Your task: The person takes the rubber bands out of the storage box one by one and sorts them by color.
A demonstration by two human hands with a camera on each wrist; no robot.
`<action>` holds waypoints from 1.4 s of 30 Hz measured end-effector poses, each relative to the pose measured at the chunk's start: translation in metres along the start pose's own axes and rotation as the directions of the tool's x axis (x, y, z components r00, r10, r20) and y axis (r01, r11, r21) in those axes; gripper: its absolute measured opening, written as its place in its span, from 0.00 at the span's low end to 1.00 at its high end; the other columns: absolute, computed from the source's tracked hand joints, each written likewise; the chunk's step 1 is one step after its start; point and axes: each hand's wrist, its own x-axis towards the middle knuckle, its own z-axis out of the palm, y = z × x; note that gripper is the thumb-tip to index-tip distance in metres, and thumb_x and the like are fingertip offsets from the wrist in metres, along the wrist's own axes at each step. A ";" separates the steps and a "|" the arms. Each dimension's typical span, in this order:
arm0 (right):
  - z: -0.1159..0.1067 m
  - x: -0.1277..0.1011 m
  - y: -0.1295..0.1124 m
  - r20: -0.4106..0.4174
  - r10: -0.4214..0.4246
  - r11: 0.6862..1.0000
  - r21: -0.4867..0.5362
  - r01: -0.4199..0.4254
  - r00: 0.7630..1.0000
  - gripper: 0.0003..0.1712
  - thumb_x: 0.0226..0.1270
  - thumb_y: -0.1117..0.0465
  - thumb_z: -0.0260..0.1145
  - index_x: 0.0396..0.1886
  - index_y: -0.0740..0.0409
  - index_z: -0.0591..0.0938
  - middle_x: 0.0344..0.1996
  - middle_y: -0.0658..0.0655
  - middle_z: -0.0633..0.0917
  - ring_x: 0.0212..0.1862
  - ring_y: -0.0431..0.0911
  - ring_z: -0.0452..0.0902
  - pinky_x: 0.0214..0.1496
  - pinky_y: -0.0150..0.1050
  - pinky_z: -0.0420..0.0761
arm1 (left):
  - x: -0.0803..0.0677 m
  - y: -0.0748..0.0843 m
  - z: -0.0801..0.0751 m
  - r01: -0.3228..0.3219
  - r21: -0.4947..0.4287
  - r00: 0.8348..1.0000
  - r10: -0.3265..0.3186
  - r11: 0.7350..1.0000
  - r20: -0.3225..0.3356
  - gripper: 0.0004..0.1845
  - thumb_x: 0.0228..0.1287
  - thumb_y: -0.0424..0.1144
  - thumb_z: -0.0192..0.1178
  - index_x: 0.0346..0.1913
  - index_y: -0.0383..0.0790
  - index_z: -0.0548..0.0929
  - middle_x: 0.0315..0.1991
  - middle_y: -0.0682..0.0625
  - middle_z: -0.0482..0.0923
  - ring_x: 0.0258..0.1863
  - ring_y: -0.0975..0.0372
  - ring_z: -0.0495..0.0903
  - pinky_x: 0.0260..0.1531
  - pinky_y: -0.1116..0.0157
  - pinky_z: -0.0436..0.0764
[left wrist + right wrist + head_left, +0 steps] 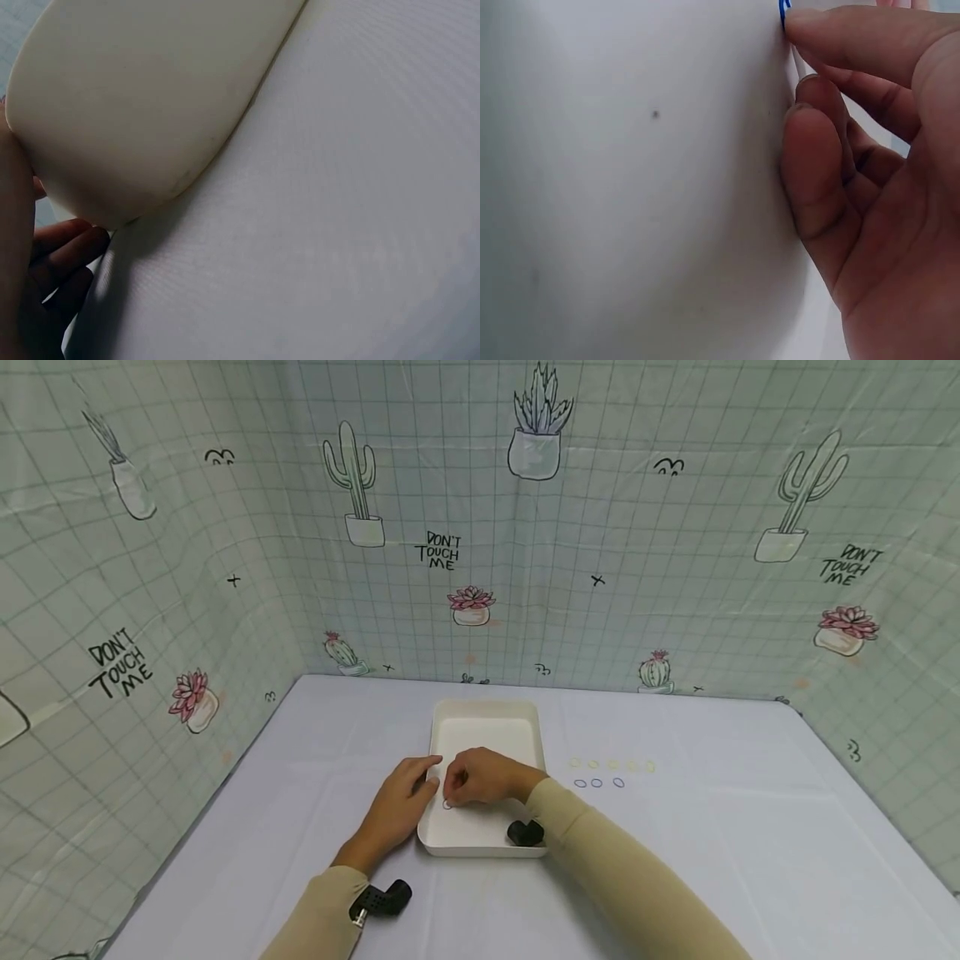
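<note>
- In the middle of the tabletop (pixel 300 827) sits a white tray (pixel 487 727).
- The left hand (pixel 401 802) rests on the tray's left rim, with its fingers laid loosely against the side.
- The right hand (pixel 483 779) is inside the tray, and its fingertips (pixel 810 22) pinch a small blue ring (pixel 783 10).
- Another small ring (pixel 447 805) lies on the tray floor, just under the right hand.
- To the right of the tray, more rings (pixel 597 783) lie in two short rows on the tabletop.

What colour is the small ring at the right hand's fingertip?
Blue. The ring shows best in the right wrist view, at the tip of the right hand.
</note>
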 end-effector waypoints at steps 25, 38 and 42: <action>-0.004 0.000 -0.005 0.011 0.078 0.997 0.029 -0.078 0.997 0.10 0.65 0.61 0.63 0.23 0.50 0.81 0.18 0.45 0.77 0.21 0.38 0.70 0.26 0.31 0.70 | -0.001 0.003 0.000 -0.007 0.005 1.000 0.007 1.000 0.003 0.20 0.75 0.41 0.56 0.66 0.45 0.78 0.61 0.47 0.75 0.65 0.54 0.71 0.65 0.50 0.68; -0.011 -0.008 0.002 -0.112 0.181 0.918 0.376 -0.127 0.977 0.06 0.69 0.65 0.62 0.35 0.61 0.85 0.23 0.53 0.84 0.24 0.43 0.79 0.29 0.37 0.82 | -0.005 0.002 0.000 0.019 0.017 1.000 -0.019 1.000 0.003 0.20 0.74 0.40 0.56 0.66 0.43 0.78 0.62 0.46 0.75 0.66 0.52 0.71 0.66 0.49 0.68; -0.020 -0.017 0.001 -0.158 0.203 0.893 0.435 -0.116 0.966 0.10 0.69 0.66 0.61 0.42 0.65 0.86 0.27 0.54 0.85 0.28 0.45 0.80 0.33 0.39 0.85 | -0.004 0.003 0.000 0.008 0.017 1.000 -0.007 1.000 -0.008 0.20 0.74 0.40 0.56 0.66 0.43 0.78 0.62 0.46 0.75 0.65 0.52 0.71 0.66 0.49 0.68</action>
